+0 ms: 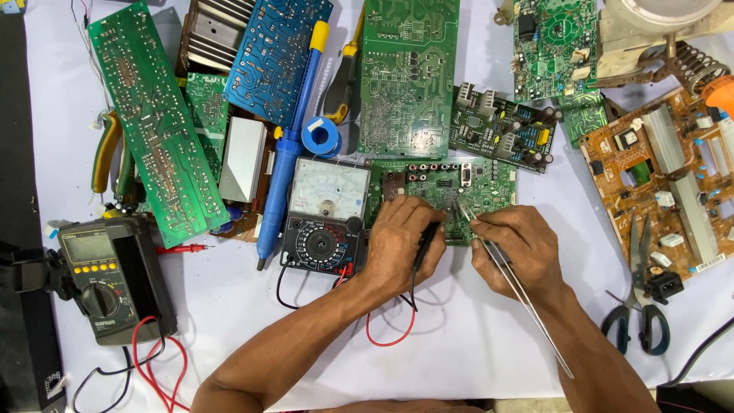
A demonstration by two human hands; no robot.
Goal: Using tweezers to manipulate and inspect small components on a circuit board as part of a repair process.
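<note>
The left hand [397, 241] is closed around a black multimeter probe [425, 243], its tip on the small green circuit board [459, 191] lying mid-table just right of the analog multimeter [325, 214]. The right hand [514, 246] pinches long steel tweezers [505, 268], their points on the same board beside the probe. To do this well, I judge both wrists should rest on the white table [459, 344], the probe should meet one contact only, and the tweezers should stay clear of neighbouring pins, with the red lead [390, 336] left slack.
</note>
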